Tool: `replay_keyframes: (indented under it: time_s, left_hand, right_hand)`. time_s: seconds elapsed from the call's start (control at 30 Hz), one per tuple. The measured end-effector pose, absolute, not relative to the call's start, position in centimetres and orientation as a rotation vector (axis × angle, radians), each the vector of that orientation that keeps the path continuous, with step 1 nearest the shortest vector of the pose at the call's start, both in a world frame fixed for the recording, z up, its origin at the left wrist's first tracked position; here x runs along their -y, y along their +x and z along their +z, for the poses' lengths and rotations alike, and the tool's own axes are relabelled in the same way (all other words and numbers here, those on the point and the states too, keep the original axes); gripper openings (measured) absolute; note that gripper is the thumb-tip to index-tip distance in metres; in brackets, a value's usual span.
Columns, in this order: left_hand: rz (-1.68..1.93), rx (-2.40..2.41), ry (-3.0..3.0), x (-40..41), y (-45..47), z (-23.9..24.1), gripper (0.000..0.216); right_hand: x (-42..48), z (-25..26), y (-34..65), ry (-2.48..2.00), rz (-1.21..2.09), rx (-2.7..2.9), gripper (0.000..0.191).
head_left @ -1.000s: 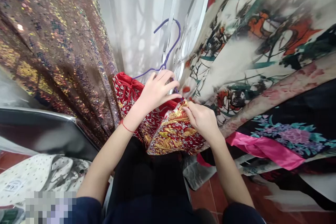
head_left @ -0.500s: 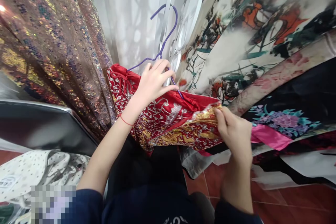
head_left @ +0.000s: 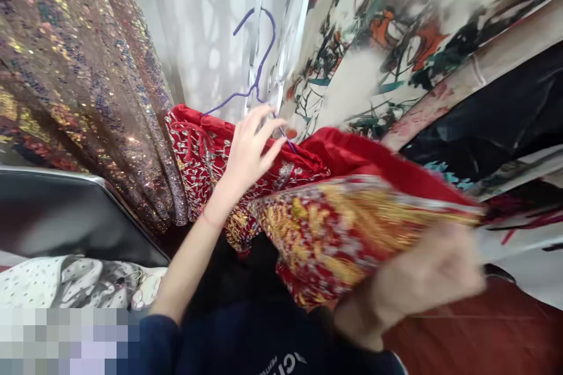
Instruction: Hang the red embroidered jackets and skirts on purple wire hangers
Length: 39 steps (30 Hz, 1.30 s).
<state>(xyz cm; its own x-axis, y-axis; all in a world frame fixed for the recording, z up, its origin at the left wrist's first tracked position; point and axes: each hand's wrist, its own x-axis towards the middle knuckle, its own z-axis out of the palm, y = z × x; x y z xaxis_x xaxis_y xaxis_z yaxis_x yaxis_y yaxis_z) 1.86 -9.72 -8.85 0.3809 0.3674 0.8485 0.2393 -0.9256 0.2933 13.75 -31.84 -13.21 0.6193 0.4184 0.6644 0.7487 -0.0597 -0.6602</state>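
Observation:
A red garment (head_left: 334,211) with gold and silver embroidery hangs from a purple wire hanger (head_left: 257,70). My left hand (head_left: 250,149) rests on the garment at the hanger's shoulder wire, fingers curled loosely around the wire. My right hand (head_left: 422,281) is blurred by motion, low at the right, and pulls a gold-embroidered edge of the garment out to the right; its fingers are smeared.
A sequined brown-gold fabric (head_left: 79,82) hangs at the left, a white sheer curtain (head_left: 197,29) behind the hanger, and floral printed cloths (head_left: 396,41) at the right. A dark grey surface (head_left: 65,217) and dotted white cloth (head_left: 65,281) lie lower left. Red tile floor (head_left: 475,334) below.
My right hand has swept right and down, drawing the garment's embroidered panel out wide. My left hand stays at the hanger, fingers a little more spread.

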Motion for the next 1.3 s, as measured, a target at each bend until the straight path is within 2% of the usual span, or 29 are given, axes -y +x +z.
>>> replay_keyframes:
  time_s: [0.07, 0.13, 0.23, 0.33, 0.43, 0.47, 0.6, 0.73, 0.8, 0.87, 0.93, 1.03, 1.17, 1.23, 1.3]
  left_hand:
    - [1.7, -0.632, 2.208, 14.3, -0.9, -11.3, 0.015]
    - [1.527, -0.778, 2.04, 18.3, -3.7, -14.8, 0.014]
    - [1.055, -0.948, 2.043, 21.1, -6.1, -19.7, 0.055]
    - [0.932, -0.989, 2.044, 20.2, -5.7, -22.4, 0.07]
    - [1.036, -1.135, 1.897, 18.3, -4.5, -23.3, 0.05]
    - [1.05, -1.158, 1.864, 17.8, -4.2, -23.4, 0.04]
    - [1.08, -1.061, 1.886, 17.0, -5.1, -23.4, 0.022]
    - [1.1, -0.817, 1.966, 17.0, -6.8, -23.0, 0.017]
    - [1.121, -0.713, 2.002, 17.0, -7.3, -22.6, 0.016]
    - [1.129, -0.626, 2.065, 17.1, -8.0, -22.0, 0.014]
    - [1.061, -0.506, 2.13, 17.2, -8.9, -21.3, 0.011]
    - [0.897, -0.279, 2.147, 17.3, -10.9, -20.4, 0.014]
    - [0.909, -0.093, 2.09, 17.7, -14.9, -19.8, 0.025]
    - [1.095, -0.255, 2.043, 18.2, -16.9, -19.8, 0.02]
    - [1.229, -0.582, 1.963, 18.9, -18.2, -20.0, 0.014]
  right_hand:
    - [29.5, -13.7, 12.5, -1.611, -0.21, 1.038, 0.033]
    - [26.7, -14.2, 11.2, -1.53, -0.047, 1.107, 0.032]
    - [23.0, -15.4, 9.0, -1.409, 0.216, 1.194, 0.029]
    - [21.7, -16.8, 7.4, -1.315, 0.424, 1.314, 0.035]
    - [22.8, -17.2, 7.2, -1.388, 0.441, 1.487, 0.056]
    - [23.5, -16.9, 7.4, -1.432, 0.398, 1.529, 0.056]
    - [25.8, -13.9, 9.4, -1.443, 0.005, 1.503, 0.019]
    - [24.6, -10.1, 13.0, -1.472, -0.518, 1.428, 0.01]
    - [22.9, -9.1, 15.3, -1.714, -0.461, 1.484, 0.026]
    - [21.2, -9.0, 17.8, -1.995, -0.243, 1.585, 0.041]
    - [19.6, -9.3, 20.1, -2.175, -0.008, 1.677, 0.041]
    - [17.9, -9.8, 22.9, -2.192, 0.152, 1.703, 0.044]
    - [16.3, -10.1, 25.0, -2.198, 0.206, 1.517, 0.053]
    - [15.8, -10.4, 24.9, -2.271, 0.11, 1.326, 0.056]
    - [15.7, -11.2, 23.5, -2.301, -0.138, 1.084, 0.055]
